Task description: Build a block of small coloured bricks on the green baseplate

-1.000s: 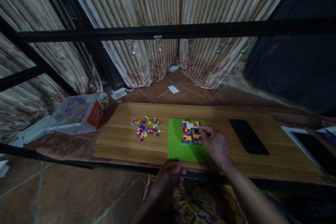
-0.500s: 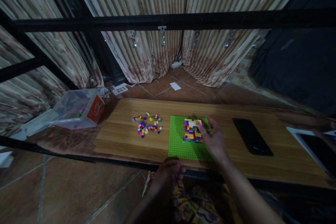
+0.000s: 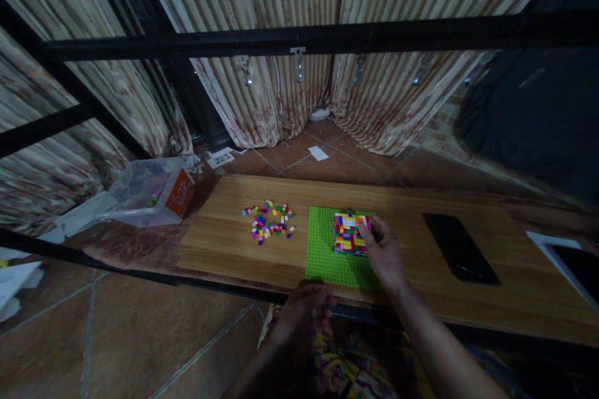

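A low block built of many-coloured toy bricks [image 3: 347, 238] sits on a green studded baseplate [image 3: 321, 262]. At the block's upper right corner is my right hand [image 3: 384, 252], its thumb lying on the top bricks and its other fingers curled along the right side. An orange brick shows just ahead of the thumb. My left hand [image 3: 309, 305] rests by the table's near edge, below the baseplate, with its fingers curled together; whatever may be inside them is hidden. Loose small bricks [image 3: 269, 224] lie scattered on the table, left of the baseplate.
The wooden table [image 3: 224, 224] carries a black phone-like slab [image 3: 461, 248] on the right and a tablet-like device [image 3: 573, 265] at the far right. Left of the table stands a clear plastic bin [image 3: 140, 193] with an orange label. A dark metal rail [image 3: 262, 40] crosses in front of the curtains.
The view has shifted slightly, moving the whole scene to the right. My right thumb has drawn back a little towards the block's right edge. My left hand stays curled at the table edge.
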Motion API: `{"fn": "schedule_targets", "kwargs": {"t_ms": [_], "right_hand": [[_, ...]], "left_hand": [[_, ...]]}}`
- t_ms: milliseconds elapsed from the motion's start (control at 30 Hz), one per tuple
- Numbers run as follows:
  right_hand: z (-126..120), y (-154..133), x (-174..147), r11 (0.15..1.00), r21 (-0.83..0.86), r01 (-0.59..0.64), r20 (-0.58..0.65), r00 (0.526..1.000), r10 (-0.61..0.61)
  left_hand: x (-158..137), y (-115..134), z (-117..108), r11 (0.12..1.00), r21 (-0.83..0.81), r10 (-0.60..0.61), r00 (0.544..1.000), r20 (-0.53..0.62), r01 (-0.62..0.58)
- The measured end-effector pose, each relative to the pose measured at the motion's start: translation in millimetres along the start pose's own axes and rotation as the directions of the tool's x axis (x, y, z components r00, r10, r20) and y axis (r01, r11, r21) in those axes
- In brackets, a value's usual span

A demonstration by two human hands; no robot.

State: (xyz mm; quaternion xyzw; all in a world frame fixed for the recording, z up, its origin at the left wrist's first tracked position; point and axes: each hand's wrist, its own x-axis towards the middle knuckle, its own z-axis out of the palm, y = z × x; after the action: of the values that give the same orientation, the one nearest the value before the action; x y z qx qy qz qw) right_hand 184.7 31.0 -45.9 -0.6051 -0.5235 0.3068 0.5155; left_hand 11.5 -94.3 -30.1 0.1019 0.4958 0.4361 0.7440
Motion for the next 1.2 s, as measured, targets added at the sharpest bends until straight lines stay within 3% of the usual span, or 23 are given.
{"fn": "schedule_targets", "kwargs": {"t_ms": [133,233,300,400,500,567,667,767,833,1000,1200], "right_hand": [[-8,-7,-4,0.981,0.139,-0.134,-0.083,0.986,0.147],[-13,-20,-16,0.981,0.164,-0.103,-0.212,0.968,0.137],[-13,-33,-27,0.99,0.13,-0.049,-0.227,0.971,0.078],[-6,-56,-49,0.998,0.007,0.057,-0.134,0.989,-0.056],[8,-72,-72,0.969,-0.112,0.219,0.121,0.971,-0.206],[21,-76,-83,0.931,-0.161,0.327,0.294,0.917,-0.271],[44,-74,-89,0.869,-0.199,0.453,0.433,0.836,-0.337],[71,-67,-81,0.816,-0.24,0.525,0.464,0.801,-0.378],[90,-64,-70,0.784,-0.282,0.553,0.47,0.792,-0.39],[139,-58,-32,0.723,-0.358,0.591,0.479,0.781,-0.401],[172,-52,-3,0.687,-0.38,0.619,0.554,0.747,-0.367]], "left_hand": [[-6,6,-7,0.999,-0.015,0.034,0.999,0.006,-0.034],[-13,15,-15,0.997,-0.035,0.065,0.998,-0.023,-0.066],[-16,21,-22,0.995,-0.038,0.087,0.995,-0.05,-0.089],[-18,31,-31,0.987,0.016,0.164,0.984,-0.069,-0.163],[-16,41,-45,0.931,0.177,0.342,0.932,-0.117,-0.32],[-12,49,-57,0.811,0.362,0.54,0.825,-0.164,-0.459],[-3,67,-78,0.503,0.663,0.809,0.573,-0.134,-0.555],[11,96,-96,0.151,0.883,0.941,0.338,0.009,-0.444],[26,117,-102,-0.007,0.947,0.955,0.279,0.102,-0.32],[68,154,-101,-0.215,0.963,0.899,0.352,0.261,-0.163],[91,162,-83,-0.36,0.91,0.789,0.453,0.415,-0.207]]}}
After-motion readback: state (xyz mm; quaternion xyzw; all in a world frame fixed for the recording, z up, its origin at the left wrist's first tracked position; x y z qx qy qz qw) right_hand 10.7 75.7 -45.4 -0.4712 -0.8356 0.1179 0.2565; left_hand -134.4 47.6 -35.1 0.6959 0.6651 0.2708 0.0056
